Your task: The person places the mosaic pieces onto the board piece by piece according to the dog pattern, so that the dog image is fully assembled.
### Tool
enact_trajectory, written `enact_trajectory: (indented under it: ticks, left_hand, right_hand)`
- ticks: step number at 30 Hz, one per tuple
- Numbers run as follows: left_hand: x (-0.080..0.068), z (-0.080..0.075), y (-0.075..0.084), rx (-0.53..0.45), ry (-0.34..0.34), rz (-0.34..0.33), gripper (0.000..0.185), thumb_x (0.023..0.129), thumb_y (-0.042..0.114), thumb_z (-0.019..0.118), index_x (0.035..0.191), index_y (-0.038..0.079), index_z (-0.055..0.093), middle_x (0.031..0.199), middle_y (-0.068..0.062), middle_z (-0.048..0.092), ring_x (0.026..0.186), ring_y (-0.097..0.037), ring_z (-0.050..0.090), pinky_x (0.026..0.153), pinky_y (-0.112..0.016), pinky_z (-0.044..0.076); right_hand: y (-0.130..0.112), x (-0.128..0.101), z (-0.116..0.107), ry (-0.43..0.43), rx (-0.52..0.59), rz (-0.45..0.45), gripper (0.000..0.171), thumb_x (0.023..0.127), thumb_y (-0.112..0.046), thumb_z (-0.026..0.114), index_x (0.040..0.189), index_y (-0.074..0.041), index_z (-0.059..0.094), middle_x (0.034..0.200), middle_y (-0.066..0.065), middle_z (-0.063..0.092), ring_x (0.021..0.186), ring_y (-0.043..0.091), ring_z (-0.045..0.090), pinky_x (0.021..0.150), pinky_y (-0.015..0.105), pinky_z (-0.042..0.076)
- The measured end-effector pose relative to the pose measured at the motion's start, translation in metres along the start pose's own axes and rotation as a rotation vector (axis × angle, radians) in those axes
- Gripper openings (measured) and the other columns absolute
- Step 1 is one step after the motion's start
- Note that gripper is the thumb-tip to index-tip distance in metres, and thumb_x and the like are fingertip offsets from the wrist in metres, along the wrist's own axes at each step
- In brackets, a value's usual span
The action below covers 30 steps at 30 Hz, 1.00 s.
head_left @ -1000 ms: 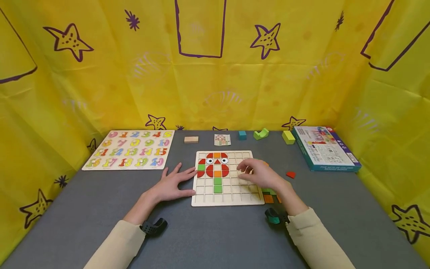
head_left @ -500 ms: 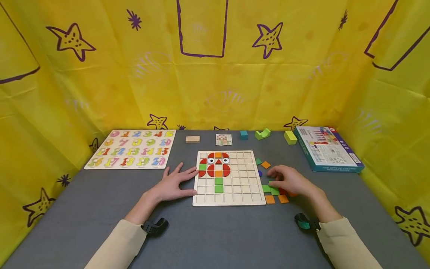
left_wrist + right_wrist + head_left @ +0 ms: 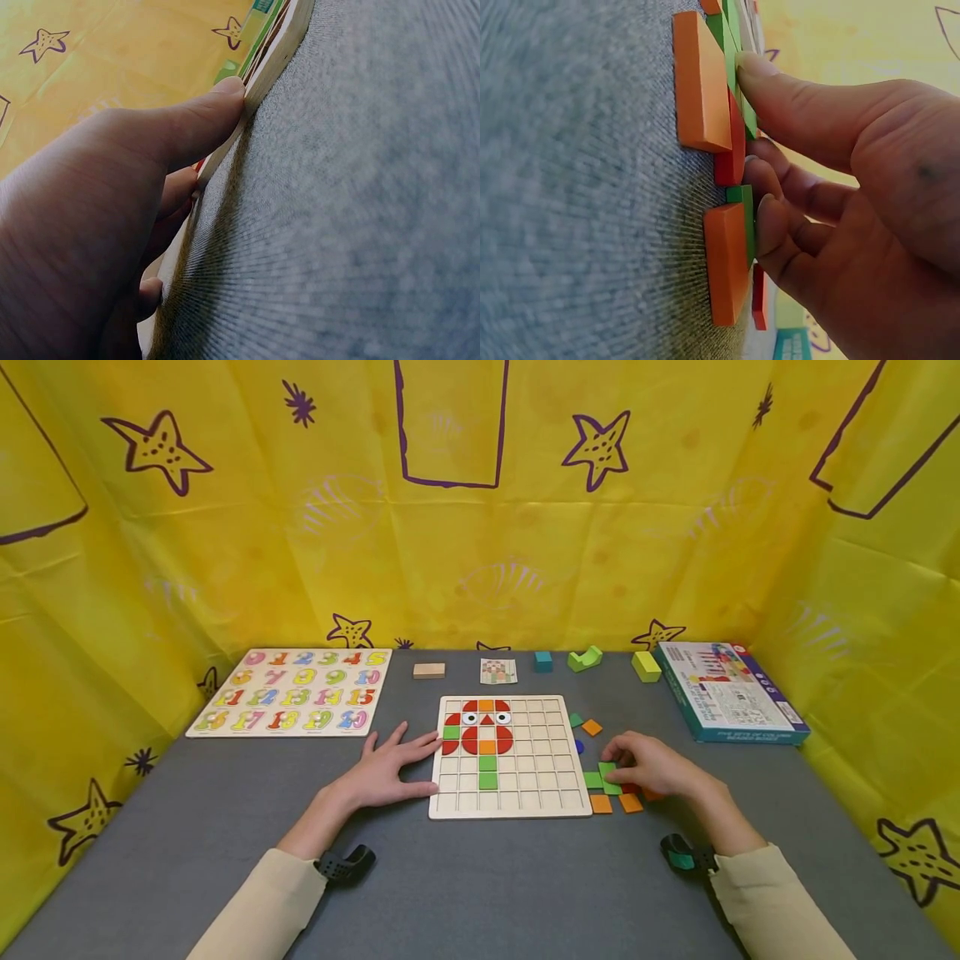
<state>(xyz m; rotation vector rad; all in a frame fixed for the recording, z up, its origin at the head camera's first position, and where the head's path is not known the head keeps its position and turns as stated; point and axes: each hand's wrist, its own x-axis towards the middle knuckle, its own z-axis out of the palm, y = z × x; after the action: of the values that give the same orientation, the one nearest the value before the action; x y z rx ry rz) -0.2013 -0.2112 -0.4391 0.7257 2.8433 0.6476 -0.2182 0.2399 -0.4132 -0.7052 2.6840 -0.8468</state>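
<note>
In the head view, a wooden grid board (image 3: 525,797) carries red, green, orange and white tiles that make a figure with two eyes. My left hand (image 3: 384,775) lies with its fingers spread, thumb and fingertips touching the board's left edge; the left wrist view shows the same wooden edge (image 3: 279,56). To the right of the board, my right hand (image 3: 654,766) pinches a green square tile (image 3: 606,769) between thumb and index finger, low over the loose tiles. Orange tiles (image 3: 724,262) and a red tile (image 3: 731,154) lie close under its fingers.
Another green tile (image 3: 592,780), orange tiles (image 3: 631,802) and a blue piece (image 3: 579,747) lie beside the board. Behind it are a picture card (image 3: 498,672), a wooden block (image 3: 429,671) and coloured blocks (image 3: 647,667). A number puzzle (image 3: 288,693) and a box (image 3: 731,693) flank them.
My right hand has moved right, from above the board to the loose tiles, and its thumb and finger have come onto a green tile. The left hand keeps its place.
</note>
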Motion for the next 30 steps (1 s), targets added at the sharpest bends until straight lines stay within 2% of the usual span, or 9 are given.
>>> enact_trajectory:
  ticks: [9, 18, 24, 30]
  left_hand:
    - [0.001, 0.001, 0.001, 0.007, -0.002, 0.000, 0.084, 0.087, 0.068, 0.064, 0.155, 0.024, 0.044, 0.162, 0.004, 0.033, 0.151, -0.044, 0.006, 0.107, -0.075, -0.006]
    - [0.002, 0.001, 0.001, 0.008, 0.007, 0.007, 0.084, 0.087, 0.068, 0.064, 0.155, 0.023, 0.044, 0.162, 0.005, 0.033, 0.151, -0.044, 0.005, 0.107, -0.074, -0.007]
    - [0.001, 0.001, 0.001, 0.006, 0.008, 0.003, 0.083, 0.087, 0.066, 0.065, 0.155, 0.023, 0.044, 0.162, 0.004, 0.033, 0.151, -0.044, 0.005, 0.107, -0.075, -0.006]
    - [-0.001, 0.000, 0.001, 0.006, 0.012, 0.002, 0.082, 0.087, 0.064, 0.067, 0.155, 0.024, 0.044, 0.162, 0.005, 0.032, 0.151, -0.043, 0.006, 0.108, -0.074, -0.006]
  right_hand:
    - [0.000, -0.002, 0.000, 0.041, 0.011, 0.005, 0.011, 0.091, -0.009, 0.075, 0.098, -0.009, 0.066, 0.086, -0.002, 0.060, 0.079, 0.017, 0.055, 0.074, 0.033, 0.048]
    - [-0.006, -0.004, -0.005, 0.112, 0.028, -0.026, 0.004, 0.096, -0.005, 0.068, 0.098, -0.009, 0.068, 0.090, -0.001, 0.063, 0.082, 0.018, 0.056, 0.075, 0.036, 0.050]
    - [-0.023, 0.005, 0.000, 0.126, 0.078, -0.066, 0.003, 0.097, -0.008, 0.068, 0.100, -0.008, 0.068, 0.093, 0.000, 0.064, 0.084, 0.020, 0.058, 0.077, 0.037, 0.051]
    - [-0.048, 0.021, 0.019, 0.113, 0.105, -0.142, 0.005, 0.095, -0.006, 0.070, 0.099, -0.009, 0.068, 0.090, -0.002, 0.062, 0.081, 0.017, 0.058, 0.076, 0.034, 0.051]
